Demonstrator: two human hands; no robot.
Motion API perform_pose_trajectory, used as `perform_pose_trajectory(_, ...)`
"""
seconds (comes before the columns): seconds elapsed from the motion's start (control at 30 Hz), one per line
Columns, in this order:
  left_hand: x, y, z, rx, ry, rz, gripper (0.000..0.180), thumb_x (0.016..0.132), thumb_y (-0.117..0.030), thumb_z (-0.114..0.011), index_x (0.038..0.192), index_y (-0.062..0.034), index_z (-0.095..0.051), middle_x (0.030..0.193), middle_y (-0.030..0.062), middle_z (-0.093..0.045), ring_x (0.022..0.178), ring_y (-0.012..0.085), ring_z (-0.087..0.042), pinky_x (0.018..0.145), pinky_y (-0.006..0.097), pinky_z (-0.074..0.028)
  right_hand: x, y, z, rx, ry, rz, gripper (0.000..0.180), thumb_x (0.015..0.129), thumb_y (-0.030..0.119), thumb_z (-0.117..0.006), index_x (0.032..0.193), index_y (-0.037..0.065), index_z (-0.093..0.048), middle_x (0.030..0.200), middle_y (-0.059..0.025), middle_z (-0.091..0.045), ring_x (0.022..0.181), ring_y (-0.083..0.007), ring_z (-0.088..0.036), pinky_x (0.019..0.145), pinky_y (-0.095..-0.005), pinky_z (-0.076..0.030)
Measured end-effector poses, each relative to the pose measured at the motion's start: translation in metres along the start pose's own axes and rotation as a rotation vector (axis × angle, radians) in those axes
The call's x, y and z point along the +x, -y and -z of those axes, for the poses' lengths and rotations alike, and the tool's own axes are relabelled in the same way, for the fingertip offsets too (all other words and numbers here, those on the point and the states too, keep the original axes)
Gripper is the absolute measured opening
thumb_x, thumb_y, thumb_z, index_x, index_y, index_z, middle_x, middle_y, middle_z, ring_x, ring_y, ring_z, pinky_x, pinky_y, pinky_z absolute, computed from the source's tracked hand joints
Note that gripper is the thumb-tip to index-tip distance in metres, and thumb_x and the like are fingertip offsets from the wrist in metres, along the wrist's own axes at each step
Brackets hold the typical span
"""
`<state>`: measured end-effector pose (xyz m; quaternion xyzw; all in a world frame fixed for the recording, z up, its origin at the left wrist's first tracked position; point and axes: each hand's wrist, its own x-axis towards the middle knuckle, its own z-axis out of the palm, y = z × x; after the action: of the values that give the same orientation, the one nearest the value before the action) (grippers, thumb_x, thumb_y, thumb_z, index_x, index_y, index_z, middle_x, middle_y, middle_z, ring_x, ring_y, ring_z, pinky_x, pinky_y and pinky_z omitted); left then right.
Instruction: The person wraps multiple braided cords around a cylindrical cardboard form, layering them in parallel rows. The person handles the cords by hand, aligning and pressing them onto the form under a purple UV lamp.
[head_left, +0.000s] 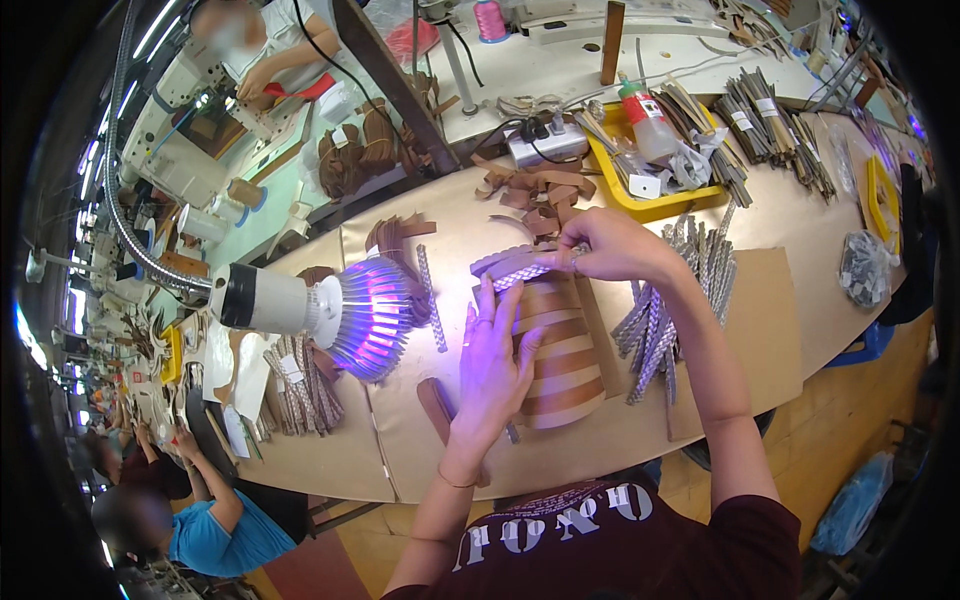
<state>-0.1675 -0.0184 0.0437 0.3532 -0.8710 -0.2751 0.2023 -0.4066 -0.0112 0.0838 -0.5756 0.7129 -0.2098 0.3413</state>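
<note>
On the bench [785,215], directly before the operator, I locate the braided strip [522,274] at the far end of the striped form [560,365], alongside the scalloped strip [500,260]. Status: I judge this piece partway through; it is positioned, but I cannot tell whether it is fastened. The loose braided strips [655,320] at right appear unworked. Orientation: the braided strip's long axis runs crosswise, its right end slightly farther away; the form's axis points away from the operator. Left hand [492,365]: open, fingers extended, fingertips against the strip. Right hand [615,248]: thumb and finger pinched on its right end.
</note>
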Motion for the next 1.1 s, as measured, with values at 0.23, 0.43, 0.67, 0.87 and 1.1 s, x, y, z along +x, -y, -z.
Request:
perform_pose_trajectory(0.23, 0.006, -0.002, 0.007, 0.097, 0.094, -0.053, 0.058, 0.095, -0.033, -0.062, 0.144, -0.0088, -0.042, 0.149, 0.0368, -0.03, 0.136, 0.0496, -0.036, 0.112, 0.058, -0.028, -0.005, -0.012, 0.001, 0.093, -0.038, -0.04, 0.057, 0.08, 0.06, -0.071, 0.078, 0.003, -0.072, 0.063, -0.0143, -0.062, 0.063, -0.0264, -0.062, 0.063, -0.0376, -0.049)
perform_pose_trajectory(0.43, 0.011, -0.012, 0.014, 0.169, 0.117, -0.024, 0.055, 0.095, -0.036, -0.062, 0.14, -0.0099, -0.045, 0.145, 0.0387, -0.034, 0.13, 0.0521, -0.042, 0.111, 0.056, -0.03, -0.006, -0.025, -0.019, 0.235, -0.112, -0.048, 0.054, 0.085, 0.055, -0.071, 0.076, 0.002, -0.069, 0.061, -0.0075, -0.056, 0.059, -0.0166, -0.051, 0.055, -0.0336, -0.041)
perform_pose_trajectory(0.67, 0.015, -0.018, 0.019, 0.177, 0.156, -0.01, 0.055, 0.095, -0.036, -0.061, 0.141, -0.011, -0.044, 0.144, 0.0375, -0.037, 0.127, 0.0525, -0.045, 0.111, 0.056, -0.03, -0.01, -0.036, -0.042, 0.399, -0.154, -0.059, 0.051, 0.089, 0.05, -0.069, 0.075, 0.001, -0.067, 0.06, -0.0024, -0.053, 0.058, -0.0105, -0.044, 0.052, -0.0309, -0.038)
perform_pose_trajectory(0.87, 0.016, -0.022, 0.021, 0.144, 0.163, 0.048, 0.052, 0.095, -0.034, -0.061, 0.139, -0.0116, -0.047, 0.145, 0.0337, -0.039, 0.131, 0.0485, -0.043, 0.114, 0.053, -0.029, -0.013, -0.039, -0.059, 0.448, -0.178, -0.167, 0.049, 0.091, 0.049, -0.068, 0.079, 0.0, -0.069, 0.061, -0.0023, -0.056, 0.059, -0.0094, -0.047, 0.055, -0.0304, -0.04)
perform_pose_trajectory(1.1, 0.016, -0.021, 0.021, 0.174, 0.174, 0.013, 0.056, 0.094, -0.034, -0.063, 0.141, -0.0109, -0.044, 0.144, 0.0347, -0.039, 0.123, 0.0472, -0.05, 0.111, 0.055, -0.031, -0.017, -0.037, -0.069, 0.489, -0.275, -0.137, 0.048, 0.09, 0.048, -0.069, 0.081, 0.001, -0.068, 0.062, -0.0022, -0.057, 0.059, -0.0091, -0.048, 0.054, -0.0306, -0.04)
